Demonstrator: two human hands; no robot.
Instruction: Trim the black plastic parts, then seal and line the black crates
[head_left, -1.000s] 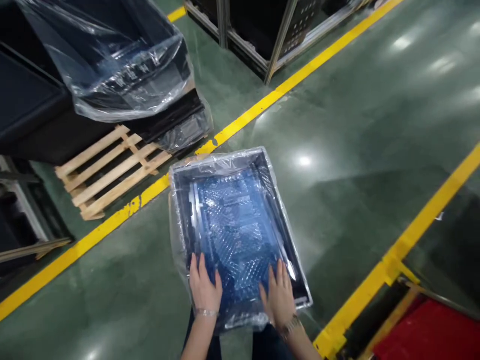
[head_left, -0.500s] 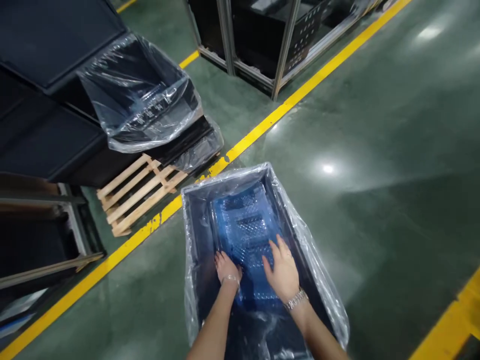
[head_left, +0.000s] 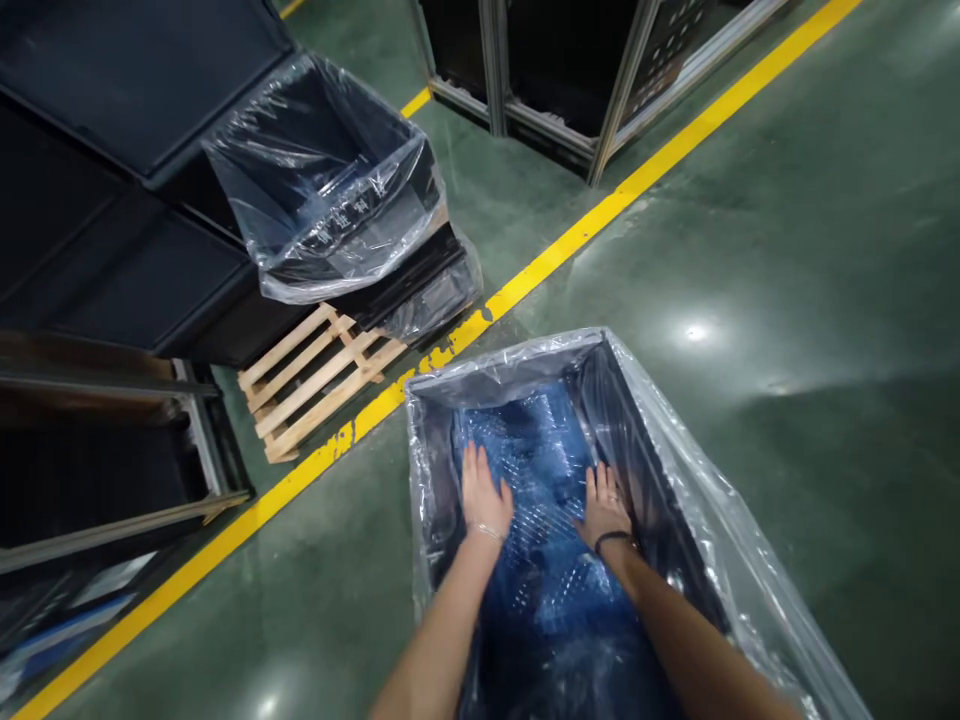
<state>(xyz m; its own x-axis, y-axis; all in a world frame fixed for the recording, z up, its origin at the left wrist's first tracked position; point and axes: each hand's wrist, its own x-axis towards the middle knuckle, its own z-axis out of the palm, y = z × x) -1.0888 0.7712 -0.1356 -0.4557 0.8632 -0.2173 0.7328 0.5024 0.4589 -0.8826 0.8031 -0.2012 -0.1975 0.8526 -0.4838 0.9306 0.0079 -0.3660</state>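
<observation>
Both my hands are inside a dark bin (head_left: 504, 360) lined with clear plastic film. A blue sheet-like item (head_left: 541, 450), shiny with rows of small highlights, lies in the bin. My left hand (head_left: 486, 492) rests flat on its left side with the fingers extended. On the right side, near the bin's inner wall, my right hand (head_left: 604, 506) touches the blue item, its fingers also stretched out. Neither hand grips anything. Loose film hangs over the bin's right rim.
A second film-lined dark bin (head_left: 337, 215) stands at the upper left, above a wooden pallet (head_left: 315, 385). Dark panels and metal-framed racks (head_left: 491, 70) stand at the left and top. A yellow line (head_left: 559, 250) crosses the green floor.
My left hand has moved forward along the blue item. My right hand has shifted toward the bin's right wall and turned. The view has shifted, and the blue item looks flatter.
</observation>
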